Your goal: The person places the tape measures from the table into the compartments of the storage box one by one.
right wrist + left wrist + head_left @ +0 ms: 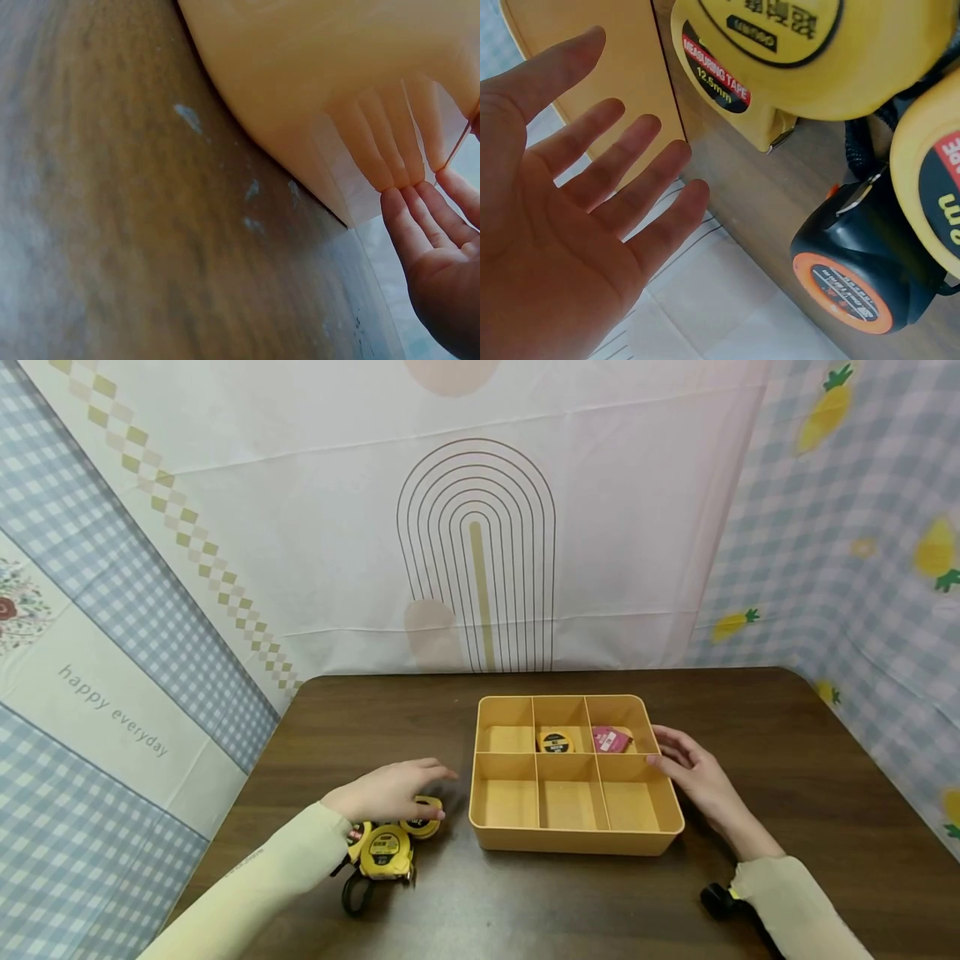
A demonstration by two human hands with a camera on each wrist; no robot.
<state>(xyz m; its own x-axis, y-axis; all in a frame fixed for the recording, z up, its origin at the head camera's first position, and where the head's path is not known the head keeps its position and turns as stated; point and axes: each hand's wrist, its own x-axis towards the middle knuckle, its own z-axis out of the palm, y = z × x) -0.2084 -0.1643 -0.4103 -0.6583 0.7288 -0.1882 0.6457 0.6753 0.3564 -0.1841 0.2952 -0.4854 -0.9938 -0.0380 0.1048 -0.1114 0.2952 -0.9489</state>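
My left hand, fingers spread, hovers over a group of tape measures on the table's left. A yellow tape measure with a black wrist strap lies in front, another yellow one under my fingers. In the left wrist view a black-and-orange tape measure lies beside the yellow ones, and the palm is bare. My right hand holds the right side of a yellow divided box, thumb over the rim, fingertips against the outer wall. Its back row contains a round yellow tape measure and a pink one.
A black object lies beside my right sleeve, partly hidden by it. The brown wooden table ends at a patterned cloth at the back, with checked cloth on both sides.
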